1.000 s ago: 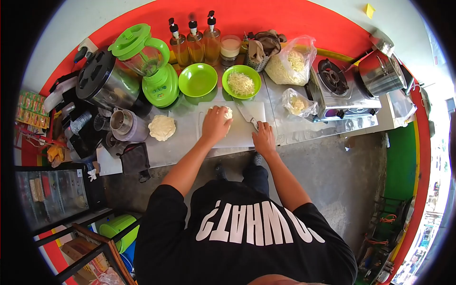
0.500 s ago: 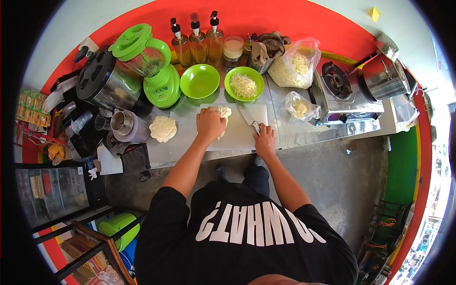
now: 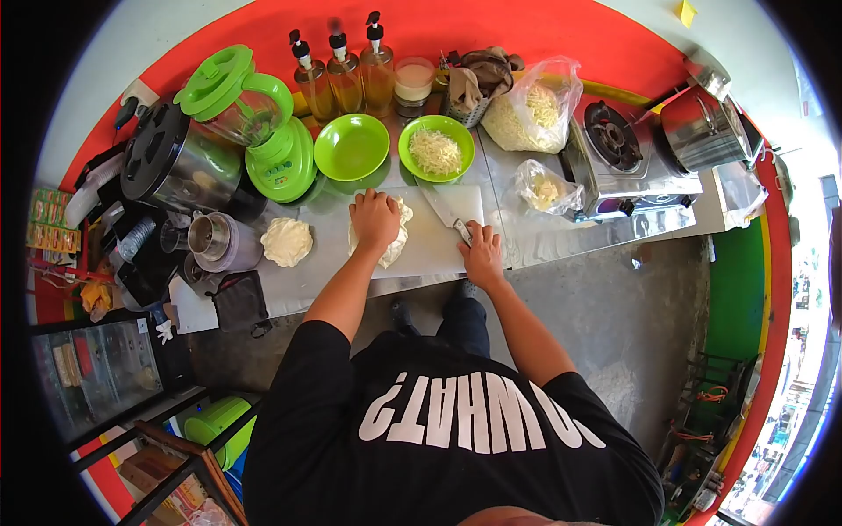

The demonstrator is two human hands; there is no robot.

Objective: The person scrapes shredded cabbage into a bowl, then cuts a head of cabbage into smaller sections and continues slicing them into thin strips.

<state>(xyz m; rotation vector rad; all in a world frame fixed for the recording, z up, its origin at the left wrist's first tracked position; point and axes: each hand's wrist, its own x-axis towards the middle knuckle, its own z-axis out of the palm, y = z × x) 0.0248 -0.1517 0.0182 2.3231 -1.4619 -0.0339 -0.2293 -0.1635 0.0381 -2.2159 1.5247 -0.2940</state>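
My left hand (image 3: pixel 375 219) presses down with curled fingers on a pale lump of dough (image 3: pixel 396 244). The dough lies on the left part of a white cutting board (image 3: pixel 443 250) and shows on both sides of the hand. At the board's right edge my right hand (image 3: pixel 482 254) is closed around the handle of a knife (image 3: pixel 445 206). Its broad blade rests on the board, pointing away from me toward a green bowl of pale shreds (image 3: pixel 436 151). A second round of dough (image 3: pixel 287 242) sits on the steel counter, left of the board.
Behind the board stand another green bowl (image 3: pixel 352 149), a green blender (image 3: pixel 281 162) and several pump bottles (image 3: pixel 345 77). A bag of shreds (image 3: pixel 531 114), a smaller bag (image 3: pixel 548 188) and a gas stove (image 3: pixel 627 162) are right. A metal cup (image 3: pixel 210 235) stands left.
The view has shifted, so the counter sits slightly further left. The dough under my left hand now looks wider and shows on both sides of it. My right hand keeps hold of the knife.
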